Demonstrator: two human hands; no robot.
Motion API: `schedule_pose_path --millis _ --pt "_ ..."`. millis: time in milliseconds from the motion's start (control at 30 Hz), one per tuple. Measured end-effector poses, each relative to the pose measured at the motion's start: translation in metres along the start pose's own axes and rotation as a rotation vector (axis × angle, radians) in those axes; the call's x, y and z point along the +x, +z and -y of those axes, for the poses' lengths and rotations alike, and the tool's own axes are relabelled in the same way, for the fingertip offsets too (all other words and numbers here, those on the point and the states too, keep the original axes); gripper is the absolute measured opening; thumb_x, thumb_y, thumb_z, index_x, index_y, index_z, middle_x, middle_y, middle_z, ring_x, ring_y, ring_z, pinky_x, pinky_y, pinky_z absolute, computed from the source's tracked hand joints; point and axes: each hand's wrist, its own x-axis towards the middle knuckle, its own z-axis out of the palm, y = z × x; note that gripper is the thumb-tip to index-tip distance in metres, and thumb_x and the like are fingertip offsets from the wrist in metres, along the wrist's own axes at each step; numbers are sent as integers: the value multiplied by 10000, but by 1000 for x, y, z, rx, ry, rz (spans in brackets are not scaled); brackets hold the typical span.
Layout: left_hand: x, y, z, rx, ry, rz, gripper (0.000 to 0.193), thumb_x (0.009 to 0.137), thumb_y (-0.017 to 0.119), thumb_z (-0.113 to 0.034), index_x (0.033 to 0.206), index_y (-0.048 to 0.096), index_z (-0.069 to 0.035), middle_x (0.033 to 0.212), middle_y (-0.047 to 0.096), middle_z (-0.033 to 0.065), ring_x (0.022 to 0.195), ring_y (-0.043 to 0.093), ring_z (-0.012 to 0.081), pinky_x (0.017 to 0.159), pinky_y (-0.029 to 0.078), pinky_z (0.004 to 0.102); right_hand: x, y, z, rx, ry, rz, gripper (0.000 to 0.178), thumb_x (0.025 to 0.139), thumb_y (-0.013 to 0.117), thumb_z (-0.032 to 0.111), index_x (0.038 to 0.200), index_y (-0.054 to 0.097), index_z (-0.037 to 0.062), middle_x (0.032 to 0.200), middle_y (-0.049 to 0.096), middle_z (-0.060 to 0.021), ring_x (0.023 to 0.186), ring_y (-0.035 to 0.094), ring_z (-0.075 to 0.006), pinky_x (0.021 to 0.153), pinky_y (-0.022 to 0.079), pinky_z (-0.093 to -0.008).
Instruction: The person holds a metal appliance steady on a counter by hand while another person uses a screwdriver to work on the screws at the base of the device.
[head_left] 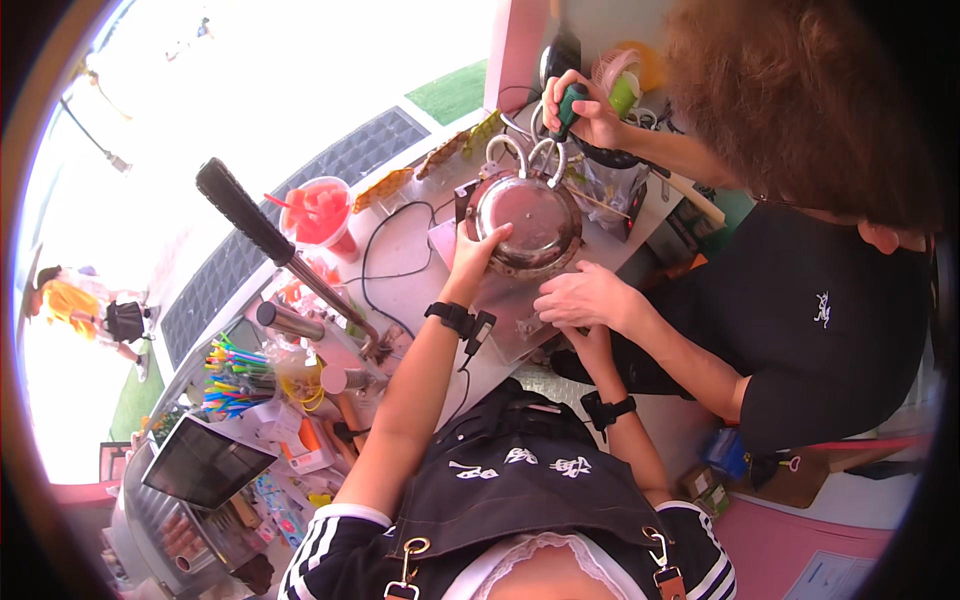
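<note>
Now your left hand [478, 252] grips the round metal pan [525, 212] at its near-left rim, over the tabletop [402, 245]; the looped tubes [508, 147] point away from you, toward the green-handled tool [570, 108]; your right hand [591, 346] is farther off, near-right of the pan; can't tell its grip.

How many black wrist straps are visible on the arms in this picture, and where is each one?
2. One strap is around the wearer's left wrist, below the left hand on the round metal piece; another strap is around the right wrist. None seems hidden.
</note>
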Motion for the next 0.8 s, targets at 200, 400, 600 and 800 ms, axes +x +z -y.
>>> schedule_pose_path --millis 200,400,600,800 --pt "10 -8 15 180 43 7 740 782 808 -325 1358 418 -75 1144 604 94 908 665 171 644 585 295 -25 0 -17 62 106 -151 527 845 731 82 1311 494 13 1259 597 -138 1123 589 -236 964 455 -389" --pt "-1 4 -2 110 8 -33 803 768 827 -327 1374 372 -62 1166 586 106 930 659 172 669 585 299 -46 -6 31 -220 201 155 459 849 705 113 1270 542 28 1156 648 -142 1048 630 -275 895 502 -383" --pt "-5 12 -4 56 82 -44 827 723 877 -277 1316 392 36 1165 598 135 1048 614 196 883 506 307 2 20 159 -42 -40 503 311 869 666 114 1156 628 0 995 682 -167 850 673 -295 820 528 -373" --pt "42 -24 50 -886 304 522 787 820 792 -339 1426 374 -61 1271 579 104 1127 583 160 936 481 331 126 117 202 -443 -576 30 136 840 613 81 955 660 26 915 663 -159 918 645 -308 842 497 -424"
